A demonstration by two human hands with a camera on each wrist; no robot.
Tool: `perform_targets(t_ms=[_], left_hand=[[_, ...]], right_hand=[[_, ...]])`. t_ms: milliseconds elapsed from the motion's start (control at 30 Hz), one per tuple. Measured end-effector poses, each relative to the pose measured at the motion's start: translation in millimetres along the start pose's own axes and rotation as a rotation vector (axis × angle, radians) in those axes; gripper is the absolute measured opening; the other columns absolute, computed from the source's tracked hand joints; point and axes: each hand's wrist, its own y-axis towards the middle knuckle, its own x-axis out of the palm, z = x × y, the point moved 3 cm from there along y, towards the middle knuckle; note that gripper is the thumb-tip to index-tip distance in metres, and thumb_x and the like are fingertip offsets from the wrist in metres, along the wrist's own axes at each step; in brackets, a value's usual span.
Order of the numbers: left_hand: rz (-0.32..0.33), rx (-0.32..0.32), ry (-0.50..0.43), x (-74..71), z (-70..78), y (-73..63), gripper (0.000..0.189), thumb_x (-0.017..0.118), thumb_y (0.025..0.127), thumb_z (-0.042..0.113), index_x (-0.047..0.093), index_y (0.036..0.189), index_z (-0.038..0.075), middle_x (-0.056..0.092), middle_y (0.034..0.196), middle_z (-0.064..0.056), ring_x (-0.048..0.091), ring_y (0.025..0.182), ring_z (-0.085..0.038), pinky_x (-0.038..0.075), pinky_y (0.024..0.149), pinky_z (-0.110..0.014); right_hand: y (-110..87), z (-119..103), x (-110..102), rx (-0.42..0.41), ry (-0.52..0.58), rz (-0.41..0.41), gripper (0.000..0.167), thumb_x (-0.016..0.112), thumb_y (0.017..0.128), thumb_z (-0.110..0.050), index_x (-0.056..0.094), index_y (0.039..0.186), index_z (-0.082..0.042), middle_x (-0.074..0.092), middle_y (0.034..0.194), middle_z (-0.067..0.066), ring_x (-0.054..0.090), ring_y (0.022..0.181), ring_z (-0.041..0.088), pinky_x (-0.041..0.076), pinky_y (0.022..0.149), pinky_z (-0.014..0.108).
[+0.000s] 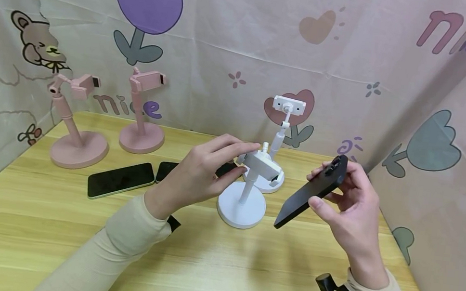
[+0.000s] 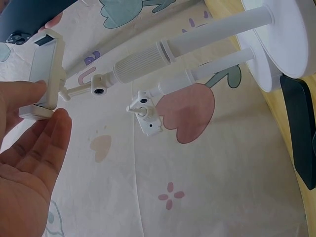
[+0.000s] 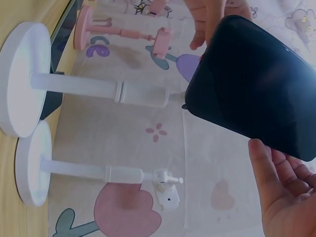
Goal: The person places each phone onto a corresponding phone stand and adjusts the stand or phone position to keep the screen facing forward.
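My left hand (image 1: 208,167) pinches the clamp head of the nearer white phone stand (image 1: 242,207); in the left wrist view its thumb lies on the clamp's face (image 2: 43,71) and the fingers are at the clamp's edge. My right hand (image 1: 356,211) holds a black smartphone (image 1: 312,191) tilted, just right of that stand and above the table. The phone's dark face (image 3: 256,89) fills much of the right wrist view and hides the nearer stand's clamp there. Another white phone stand (image 1: 288,106) stands close behind, its base partly covered by the nearer stand.
Two pink phone stands (image 1: 79,148) (image 1: 142,138) stand at the back left of the wooden table (image 1: 209,269). A smartphone (image 1: 121,180) lies flat before them, and another phone (image 1: 165,170) is partly hidden by my left hand. A patterned cloth (image 1: 231,19) hangs behind and at the sides.
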Motion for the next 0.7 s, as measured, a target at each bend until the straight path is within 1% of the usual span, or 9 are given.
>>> perform_targets(t_ms=[100, 200, 300, 433, 500, 700], left_hand=[[-0.002, -0.003, -0.005, 0.0, 0.3, -0.1, 0.047, 0.08, 0.093, -0.003, 0.069, 0.138, 0.004, 0.071, 0.12, -0.009, 0.071, 0.1, -0.017, 0.064, 0.087, -0.025], [-0.003, -0.007, -0.01, -0.2, 0.6, -0.2, 0.046, 0.08, 0.093, -0.003, 0.069, 0.138, 0.004, 0.071, 0.12, -0.01, 0.07, 0.099, -0.017, 0.065, 0.085, -0.027], [-0.006, -0.012, -0.017, 0.2, 0.1, -0.4, 0.045, 0.079, 0.094, -0.002, 0.069, 0.138, 0.004, 0.071, 0.12, -0.01, 0.07, 0.098, -0.017, 0.066, 0.084, -0.029], [-0.011, -0.019, -0.027, 0.4, 0.2, -0.5, 0.045, 0.079, 0.096, 0.0, 0.069, 0.139, 0.005, 0.07, 0.121, -0.01, 0.07, 0.099, -0.017, 0.067, 0.084, -0.029], [-0.013, -0.02, -0.03, -0.1, 0.7, -0.4, 0.045, 0.079, 0.096, 0.0, 0.069, 0.14, 0.006, 0.07, 0.121, -0.01, 0.071, 0.1, -0.017, 0.067, 0.084, -0.029], [-0.009, -0.014, -0.024, -0.5, 0.0, -0.4, 0.044, 0.078, 0.096, -0.001, 0.07, 0.139, 0.005, 0.071, 0.123, -0.01, 0.071, 0.102, -0.017, 0.066, 0.088, -0.028]], right_hand=[[2.7, 0.3, 3.2, -0.042, 0.039, 0.011, 0.051, 0.075, 0.074, 0.017, 0.063, 0.123, 0.007, 0.076, 0.108, 0.011, 0.077, 0.097, 0.017, 0.066, 0.079, 0.023], [4.8, 2.3, 6.7, -0.107, 0.116, 0.01, 0.047, 0.073, 0.077, 0.015, 0.063, 0.122, 0.006, 0.075, 0.107, 0.013, 0.078, 0.095, 0.019, 0.067, 0.081, 0.025], [6.6, 4.6, 9.9, -0.134, 0.187, 0.019, 0.045, 0.071, 0.08, 0.012, 0.062, 0.123, 0.005, 0.073, 0.107, 0.015, 0.077, 0.093, 0.021, 0.067, 0.083, 0.028], [9.5, 7.2, 13.9, -0.146, 0.262, 0.035, 0.04, 0.075, 0.085, 0.005, 0.06, 0.122, 0.006, 0.071, 0.106, 0.016, 0.078, 0.089, 0.023, 0.068, 0.086, 0.032], [10.5, 7.7, 16.0, -0.143, 0.287, 0.044, 0.039, 0.074, 0.086, 0.003, 0.059, 0.122, 0.007, 0.071, 0.104, 0.017, 0.078, 0.088, 0.023, 0.068, 0.087, 0.034], [14.0, 7.2, 22.6, -0.095, 0.357, 0.059, 0.035, 0.065, 0.089, 0.003, 0.058, 0.123, 0.007, 0.071, 0.102, 0.015, 0.078, 0.086, 0.025, 0.068, 0.088, 0.037]])
